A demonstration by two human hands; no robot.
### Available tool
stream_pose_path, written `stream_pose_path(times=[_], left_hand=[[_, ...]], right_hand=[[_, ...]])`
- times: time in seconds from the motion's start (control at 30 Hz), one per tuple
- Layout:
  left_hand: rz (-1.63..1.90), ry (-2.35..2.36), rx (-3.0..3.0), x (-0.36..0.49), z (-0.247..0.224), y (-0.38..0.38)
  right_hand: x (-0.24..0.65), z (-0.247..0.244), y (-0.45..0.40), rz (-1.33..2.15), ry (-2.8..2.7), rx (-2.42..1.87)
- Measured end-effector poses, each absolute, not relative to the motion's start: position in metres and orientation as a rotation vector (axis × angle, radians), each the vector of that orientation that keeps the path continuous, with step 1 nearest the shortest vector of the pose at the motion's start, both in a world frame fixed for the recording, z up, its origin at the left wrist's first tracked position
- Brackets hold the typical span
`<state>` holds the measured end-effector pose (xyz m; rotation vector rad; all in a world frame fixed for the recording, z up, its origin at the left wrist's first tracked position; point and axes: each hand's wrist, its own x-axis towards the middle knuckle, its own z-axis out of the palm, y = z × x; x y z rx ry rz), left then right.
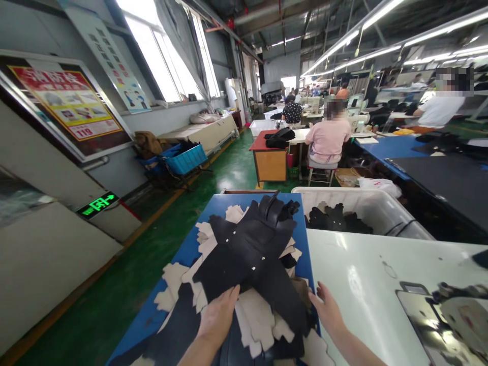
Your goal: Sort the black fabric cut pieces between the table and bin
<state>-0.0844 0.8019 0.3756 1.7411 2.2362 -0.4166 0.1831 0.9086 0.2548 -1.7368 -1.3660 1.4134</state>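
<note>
Black pieces lying heaped over pale pieces, just beyond left hand touching near edge; whether pinching, cannot tell. Right hand spreading wide, gripping nothing visible. Many pieces remaining beneath grip on blue table; finished share not showing.

Head view, forward-down, probably wide-angle

Bright daylight via window, blown out, far fwd-left of L hand; fluoro tubes lit, high fwd-right of R hand. Glare on pale tabletop R of it. Wide-angle stretch @ edges; far bkgd soft.
</note>
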Motion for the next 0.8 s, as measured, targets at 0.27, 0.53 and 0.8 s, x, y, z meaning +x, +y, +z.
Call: stream_pose_path(times=[0.27,0.53,0.8], left_hand=[[-0.412,2.088,1.834,0.012,0.425,0.833],[-0.347,2.031,1.867,0.078,0.425,0.817],[-0.247,2.028,1.925,0.089,0.436,0.783]], right_hand=[[0.211,0.301,0.892,1.426,-1.132,-1.511],[0.235,0.332,0.83,1.545,-1.042,-1.579],[0.262,0.328,0.768,1.742,-1.054,-1.615]])
